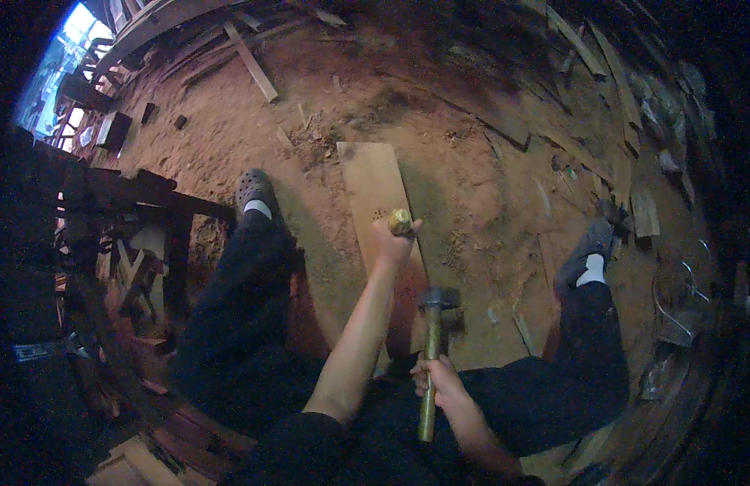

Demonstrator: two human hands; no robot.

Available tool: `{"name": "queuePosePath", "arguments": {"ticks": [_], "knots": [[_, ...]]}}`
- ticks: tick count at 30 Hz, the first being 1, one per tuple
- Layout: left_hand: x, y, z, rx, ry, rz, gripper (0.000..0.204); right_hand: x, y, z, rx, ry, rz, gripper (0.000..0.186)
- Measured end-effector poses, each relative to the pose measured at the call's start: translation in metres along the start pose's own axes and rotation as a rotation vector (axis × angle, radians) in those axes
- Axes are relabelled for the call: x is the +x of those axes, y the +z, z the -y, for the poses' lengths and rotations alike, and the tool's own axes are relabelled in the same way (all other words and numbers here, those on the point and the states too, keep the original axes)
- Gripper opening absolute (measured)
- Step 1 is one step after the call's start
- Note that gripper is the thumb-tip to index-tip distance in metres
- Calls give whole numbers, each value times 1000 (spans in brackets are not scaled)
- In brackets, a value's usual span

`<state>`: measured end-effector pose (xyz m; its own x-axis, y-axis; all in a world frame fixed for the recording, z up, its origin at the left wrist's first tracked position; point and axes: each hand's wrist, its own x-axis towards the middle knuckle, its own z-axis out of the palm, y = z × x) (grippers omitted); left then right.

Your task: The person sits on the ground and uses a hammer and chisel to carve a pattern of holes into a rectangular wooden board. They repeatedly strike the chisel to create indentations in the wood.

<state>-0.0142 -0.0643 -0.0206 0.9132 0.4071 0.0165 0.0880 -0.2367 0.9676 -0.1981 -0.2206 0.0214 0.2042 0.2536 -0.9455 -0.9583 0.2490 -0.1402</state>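
Note:
My left hand (393,243) is closed around a chisel (400,221) held upright over the board. Only the round, light wooden end of its handle shows; its blade is hidden below my fist. A long flat wooden board (371,174) lies lengthwise between my legs, with a small cluster of dark marks beside my left hand. My right hand (441,379) grips a hammer (431,344) by its wooden handle, lower and to the right of the board. The dark metal head points away from me, apart from the chisel.
My feet, in dark clogs (256,188), rest on brown earth either side of the board. Wood strips (252,63) and scraps lie scattered at the far side. Dark timber framing (168,194) stands at left; planks (646,215) and debris lie along the right.

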Motion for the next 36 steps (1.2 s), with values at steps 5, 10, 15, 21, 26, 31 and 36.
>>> {"name": "queuePosePath", "arguments": {"ticks": [5,10,15,21,26,31,36], "knots": [[-17,2,-6,134,-10,-64,32,12,-9,-6,28,-22,8,23],[-72,9,45,-205,111,-78,27,9,2,-2,63,-3,9,22],[-71,1,22,206,367,-20,27,5,-1,2,38,-20,7,19],[-44,1,14,140,17,-246,25,9,1,-5,63,-18,-15,23],[-46,0,-16,125,107,-266,26,9,2,-3,26,16,-13,22],[-55,13,-99,121,562,-149,25,7,-2,-2,108,90,-26,18],[-41,3,-102,147,239,-153,27,8,-2,-5,33,-29,12,18]]}}
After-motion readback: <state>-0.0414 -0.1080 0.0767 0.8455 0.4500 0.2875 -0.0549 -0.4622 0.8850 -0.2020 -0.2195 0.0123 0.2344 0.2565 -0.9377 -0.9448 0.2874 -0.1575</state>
